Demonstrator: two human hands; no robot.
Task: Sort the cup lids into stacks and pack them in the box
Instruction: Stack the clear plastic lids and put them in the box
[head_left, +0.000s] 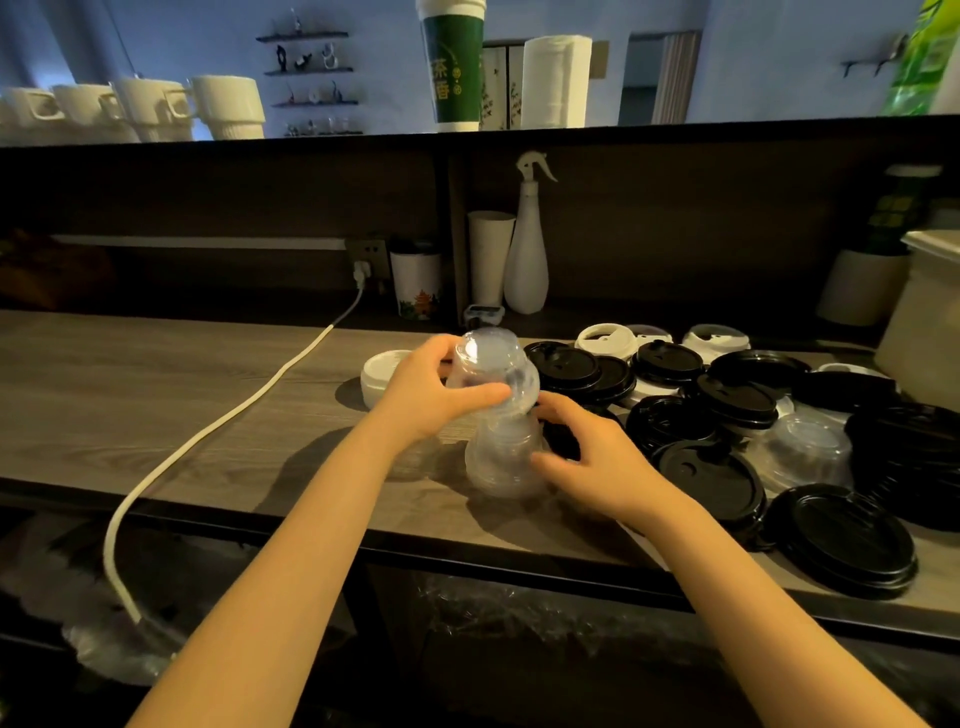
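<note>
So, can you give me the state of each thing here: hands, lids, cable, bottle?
left hand: grips the upper clear lids, tilted.
right hand: holds the lower clear stack, upright on the counter.
black lids: loose, overlapping, unsorted.
white lid stack: upright, left of the hands.
white cable: plugged into the socket.
spray bottle: upright.

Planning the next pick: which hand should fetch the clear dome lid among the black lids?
Probably right: right hand sits nearer the dome lid; left hand grips the clear stack.
</note>
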